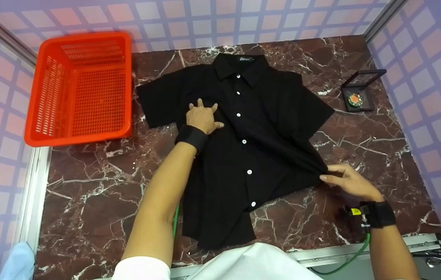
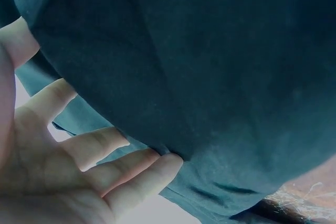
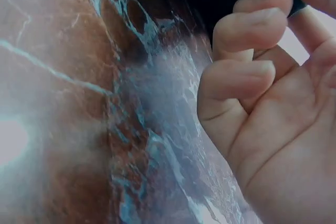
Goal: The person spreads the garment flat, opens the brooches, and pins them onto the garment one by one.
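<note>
A black short-sleeved shirt (image 1: 220,163) with white buttons lies front up on the marble-patterned table, collar toward the back wall. My left hand (image 1: 201,118) rests on its chest, left of the button row, with fingers spread. In the left wrist view, the fingertips of that hand (image 2: 68,156) touch the dark cloth. At the lower right corner of the shirt, my right hand (image 1: 350,181) pinches the hem between thumb and fingers. A raised fold runs from there toward the buttons. Close up in the right wrist view, the right hand's other fingers (image 3: 236,77) curl beside the held cloth.
A red plastic basket (image 1: 127,85) stands at the back left. To the right of the shirt, a small black case (image 1: 367,102) stands with its lid up, holding a round green and orange piece (image 1: 355,100). Patterned walls enclose the table (image 1: 100,210). A green cable (image 1: 354,256) trails from the right wrist.
</note>
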`<action>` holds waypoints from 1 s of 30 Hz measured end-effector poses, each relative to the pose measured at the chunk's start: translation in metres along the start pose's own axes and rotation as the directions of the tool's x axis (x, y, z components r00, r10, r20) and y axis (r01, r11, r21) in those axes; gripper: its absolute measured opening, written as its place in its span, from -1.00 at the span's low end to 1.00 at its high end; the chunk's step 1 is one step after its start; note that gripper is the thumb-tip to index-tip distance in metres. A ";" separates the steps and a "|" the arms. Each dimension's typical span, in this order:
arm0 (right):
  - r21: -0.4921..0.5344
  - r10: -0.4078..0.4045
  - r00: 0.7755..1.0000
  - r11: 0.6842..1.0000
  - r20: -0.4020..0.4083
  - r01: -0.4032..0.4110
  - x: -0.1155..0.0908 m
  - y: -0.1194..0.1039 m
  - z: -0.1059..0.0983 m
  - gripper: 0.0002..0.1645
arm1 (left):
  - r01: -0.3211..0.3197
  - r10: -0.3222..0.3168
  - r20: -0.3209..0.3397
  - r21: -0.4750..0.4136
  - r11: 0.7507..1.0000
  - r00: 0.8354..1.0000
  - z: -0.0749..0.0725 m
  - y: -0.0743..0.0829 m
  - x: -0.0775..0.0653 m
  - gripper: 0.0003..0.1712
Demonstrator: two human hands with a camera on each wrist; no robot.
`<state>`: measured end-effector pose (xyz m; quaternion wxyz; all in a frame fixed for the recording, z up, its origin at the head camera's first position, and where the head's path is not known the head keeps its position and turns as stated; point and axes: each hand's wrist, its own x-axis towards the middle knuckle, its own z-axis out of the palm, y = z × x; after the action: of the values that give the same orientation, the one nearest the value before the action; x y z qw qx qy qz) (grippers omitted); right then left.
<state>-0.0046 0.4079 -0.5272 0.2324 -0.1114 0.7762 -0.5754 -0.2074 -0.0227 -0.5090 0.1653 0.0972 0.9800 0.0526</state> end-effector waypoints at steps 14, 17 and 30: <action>-0.150 0.003 0.999 0.989 -0.044 -0.009 -0.003 0.012 0.014 -0.86 | 0.006 -0.006 0.033 0.017 1.000 0.999 0.001 -0.001 0.003 -0.08; -0.180 0.009 0.993 0.983 -0.114 -0.029 -0.011 0.010 0.018 -0.77 | 0.014 -0.015 0.039 0.029 0.999 0.999 0.001 0.002 0.003 -0.08; 0.054 -0.093 0.990 0.994 -0.101 0.099 -0.030 0.012 0.023 -0.91 | 0.022 -0.023 0.011 0.025 0.999 1.000 0.000 0.000 -0.001 -0.09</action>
<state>0.0337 0.4056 -0.5364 0.1690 -0.1131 0.7632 -0.6134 -0.2065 -0.0234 -0.5083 0.1704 0.0885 0.9807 0.0381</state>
